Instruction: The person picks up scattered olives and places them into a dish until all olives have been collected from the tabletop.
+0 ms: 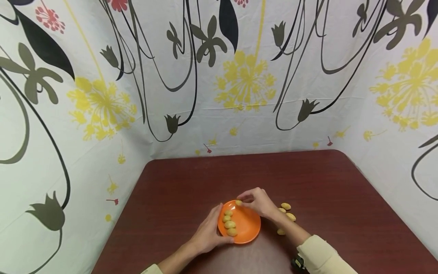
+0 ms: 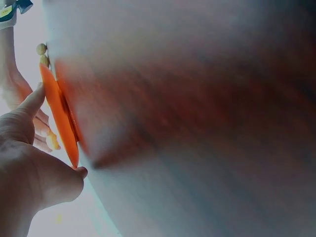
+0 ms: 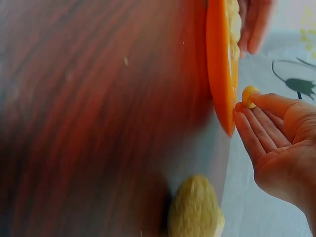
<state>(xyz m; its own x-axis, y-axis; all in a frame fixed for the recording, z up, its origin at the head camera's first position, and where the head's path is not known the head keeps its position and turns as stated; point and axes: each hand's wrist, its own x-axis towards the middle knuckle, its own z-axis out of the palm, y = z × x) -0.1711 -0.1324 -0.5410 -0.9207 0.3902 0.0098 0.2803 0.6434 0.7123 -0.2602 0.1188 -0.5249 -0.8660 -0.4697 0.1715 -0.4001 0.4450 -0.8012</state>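
Note:
My left hand (image 1: 209, 232) holds an orange plate (image 1: 249, 227) by its left side, thumb at the near rim and fingers along the far left rim. Several small yellow, potato-like ovals (image 1: 230, 224) lie in a curved row on the plate's left part. Over the plate's far rim, my right hand (image 1: 259, 202) pinches one more potato-like oval (image 3: 249, 97) between thumb and fingertips. In the right wrist view its lower fingers come right at the plate's edge. The left wrist view shows the plate (image 2: 60, 116) edge-on, low over the tabletop.
More yellow ovals (image 1: 291, 217) lie on the dark red-brown table (image 1: 184, 182) right of the plate, partly hidden by the right forearm. One oval (image 3: 193, 207) is close to the right wrist camera. Flower-patterned cloth (image 1: 205, 125) hangs around the table's back and sides.

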